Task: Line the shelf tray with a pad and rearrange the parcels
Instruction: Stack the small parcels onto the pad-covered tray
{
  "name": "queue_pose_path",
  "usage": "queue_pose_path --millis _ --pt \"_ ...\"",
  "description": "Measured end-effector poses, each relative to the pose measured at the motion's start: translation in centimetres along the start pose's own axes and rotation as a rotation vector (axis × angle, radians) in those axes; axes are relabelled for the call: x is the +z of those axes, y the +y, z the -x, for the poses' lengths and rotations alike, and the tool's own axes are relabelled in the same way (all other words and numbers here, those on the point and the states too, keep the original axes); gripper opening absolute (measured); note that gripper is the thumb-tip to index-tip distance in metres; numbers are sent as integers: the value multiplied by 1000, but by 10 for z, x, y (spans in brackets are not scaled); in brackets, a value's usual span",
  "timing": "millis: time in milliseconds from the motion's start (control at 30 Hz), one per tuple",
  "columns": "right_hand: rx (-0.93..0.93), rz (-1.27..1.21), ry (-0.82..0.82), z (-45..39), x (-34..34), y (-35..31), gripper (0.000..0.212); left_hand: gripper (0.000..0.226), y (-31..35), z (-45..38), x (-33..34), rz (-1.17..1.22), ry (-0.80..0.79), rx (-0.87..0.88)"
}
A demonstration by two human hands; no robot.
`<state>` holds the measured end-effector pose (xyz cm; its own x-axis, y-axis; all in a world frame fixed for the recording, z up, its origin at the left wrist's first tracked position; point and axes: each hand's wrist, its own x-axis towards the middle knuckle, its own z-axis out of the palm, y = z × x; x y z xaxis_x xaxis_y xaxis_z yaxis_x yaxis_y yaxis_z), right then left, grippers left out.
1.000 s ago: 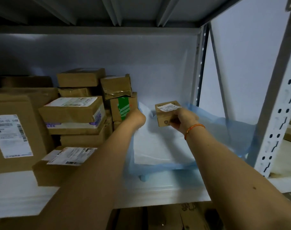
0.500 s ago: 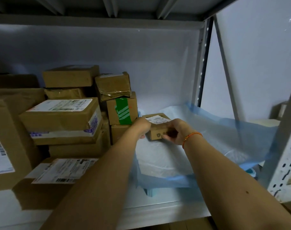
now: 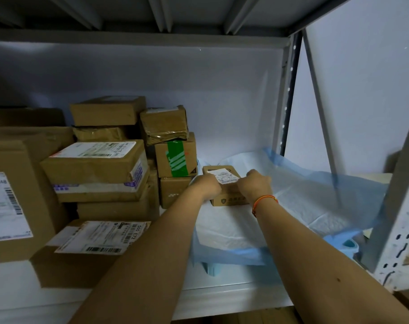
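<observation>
Both hands, left hand [image 3: 208,186] and right hand [image 3: 254,184], are gripping the small parcel [image 3: 224,183] between them, fingers closed on its sides, lowering it onto the pad [image 3: 292,197] beside the green-taped box [image 3: 175,154].

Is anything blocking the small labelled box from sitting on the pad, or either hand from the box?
Nothing visible does. The small box already sits on the white pad, with the left hand and right hand on its two sides. The green-taped box stands beside it to the left.

bare forearms, orange wrist cord [image 3: 265,199]
</observation>
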<state>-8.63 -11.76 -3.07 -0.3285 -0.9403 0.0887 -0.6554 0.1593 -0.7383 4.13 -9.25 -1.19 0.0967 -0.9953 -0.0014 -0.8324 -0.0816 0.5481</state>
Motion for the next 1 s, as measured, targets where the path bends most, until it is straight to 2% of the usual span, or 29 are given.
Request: queue_pose_path --millis 67,200,300,433,567,667,800,1000 --pt "-74 80 -11 3 0 -4 36 40 -1 7 1 12 -16 5" --pt "-65 188 -112 11 0 -10 38 38 1 14 -5 -14 -67 25" --pt "-99 140 -54 15 -4 -22 36 35 6 25 -21 4 -36 58" --pt "-243 -32 44 24 -10 -62 36 26 14 45 -63 -39 227 67" --pt "-475 -238 172 50 -10 -114 59 23 9 68 -116 14 573 -26" --pt "-647 -167 230 67 0 -146 80 22 -4 83 -155 135 795 -47" --pt "-709 23 305 76 23 -180 99 27 -21 98 -191 213 907 -24" --pt "-634 92 325 79 46 -205 108 27 -39 98 -209 232 932 18"
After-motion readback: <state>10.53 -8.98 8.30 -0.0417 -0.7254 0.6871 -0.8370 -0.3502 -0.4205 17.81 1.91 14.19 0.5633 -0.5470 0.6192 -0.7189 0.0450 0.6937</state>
